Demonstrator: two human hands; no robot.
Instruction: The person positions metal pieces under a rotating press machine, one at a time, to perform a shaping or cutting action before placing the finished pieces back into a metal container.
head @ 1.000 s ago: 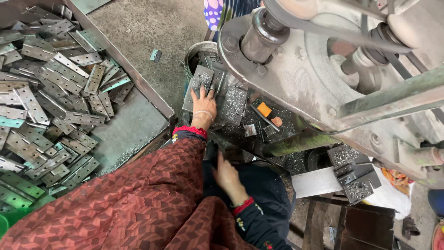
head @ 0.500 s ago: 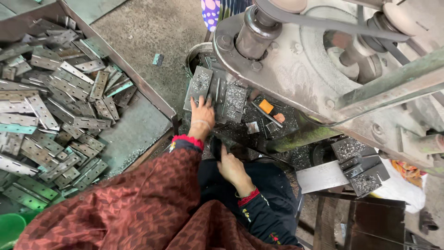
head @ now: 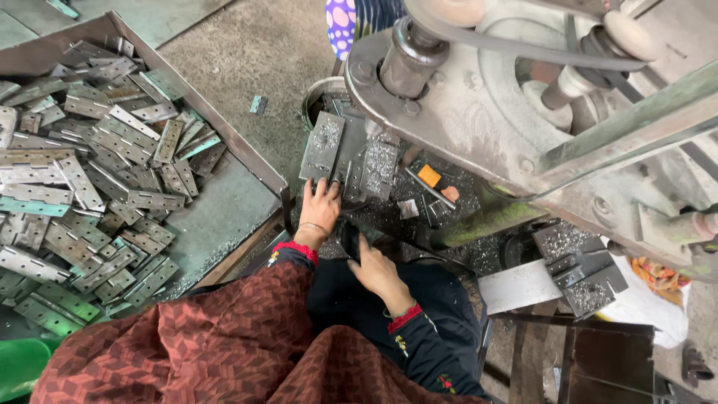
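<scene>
My left hand (head: 320, 211) lies with fingers spread on the lower edge of a stack of grey metal hinge plates (head: 323, 146) on the press machine's bed. A red cuff and a bangle show at its wrist. Just below and to the right, my right hand (head: 376, 269) curls its fingers around a small dark metal piece (head: 349, 239), close beside the left wrist. More speckled plates (head: 379, 166) lie right of the left hand. A patterned red shawl (head: 224, 344) covers my lap and left arm.
A large tray (head: 217, 217) heaped with grey hinge plates (head: 97, 187) fills the left. The heavy press machine with shaft and flywheel (head: 479, 97) looms over the right. Metal chips, an orange block (head: 429, 176), and stacked plates (head: 580, 273) sit at right.
My right hand has risen from my lap towards the left wrist and now grips the dark piece. The left hand has stayed on the plates.
</scene>
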